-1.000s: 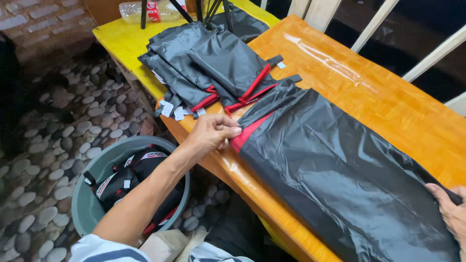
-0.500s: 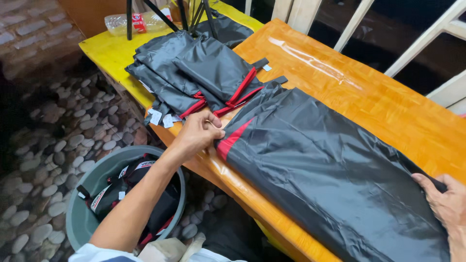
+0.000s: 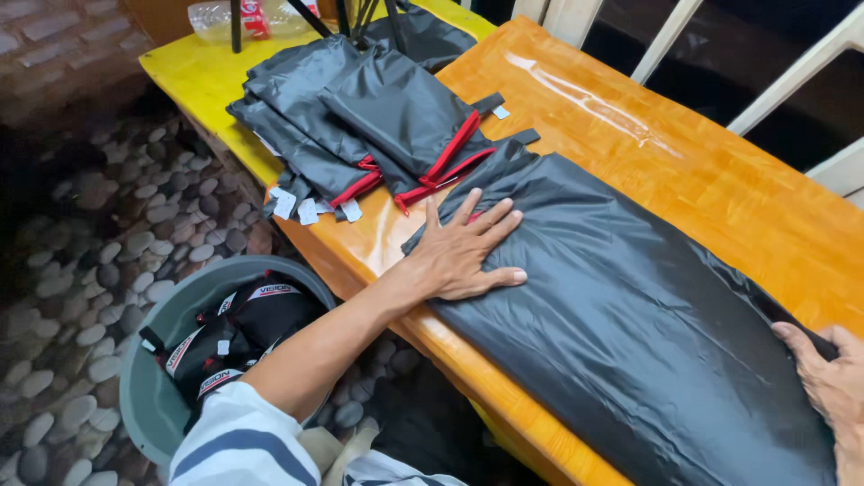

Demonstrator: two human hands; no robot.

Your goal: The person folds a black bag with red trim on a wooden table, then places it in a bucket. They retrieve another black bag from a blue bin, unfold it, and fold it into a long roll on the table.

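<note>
A long black fabric sleeve point(image 3: 630, 306) lies flat along the orange wooden table point(image 3: 684, 171). My left hand point(image 3: 463, 247) presses flat on its near-left end, fingers spread, covering the red trim there. My right hand point(image 3: 832, 382) rests on the sleeve's far end at the lower right edge of view, fingers on the fabric. A stack of folded black sleeves with red edging point(image 3: 369, 135) and white tags sits on the table just beyond my left hand.
A grey bucket point(image 3: 148, 396) holding black pouches stands on the pebble floor left of the table. A yellow table section point(image 3: 198, 76) carries a clear plastic bag and dark tripod legs. White chair slats point(image 3: 792, 85) stand behind the table.
My left hand went from pinching the red-trimmed end of the sleeve to lying flat and spread on it. The red trim is now folded under or covered.
</note>
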